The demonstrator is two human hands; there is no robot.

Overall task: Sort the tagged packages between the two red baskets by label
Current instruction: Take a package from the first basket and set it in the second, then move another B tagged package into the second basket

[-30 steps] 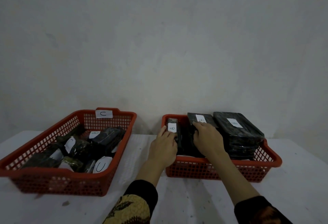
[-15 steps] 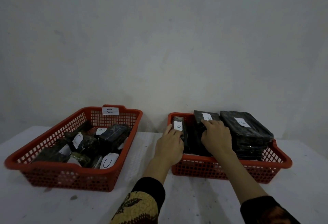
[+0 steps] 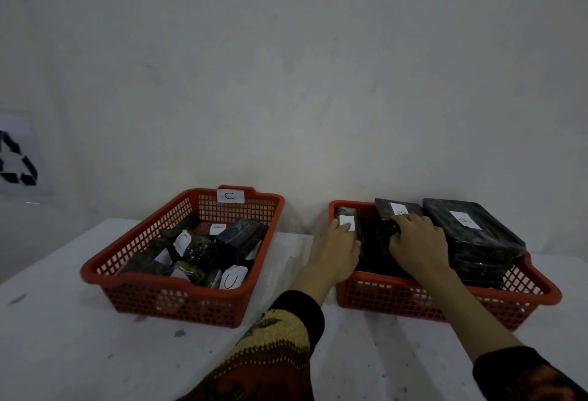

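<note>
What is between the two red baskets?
Bare white table lies between the left basket and right basket, crossed nearer by the left hand, in the head view.

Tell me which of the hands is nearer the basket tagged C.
Left. The left hand rests on a package at the right basket's left end, facing the C basket. The right hand lies farther right.

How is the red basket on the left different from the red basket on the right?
The left basket holds small dark packages jumbled at many angles; the right basket holds bigger flat ones, stacked or on edge. The left basket has a tag marked C on its back rim; no tag shows on the right basket. Both hands are at the right basket, none at the left. Both are red mesh.
</note>
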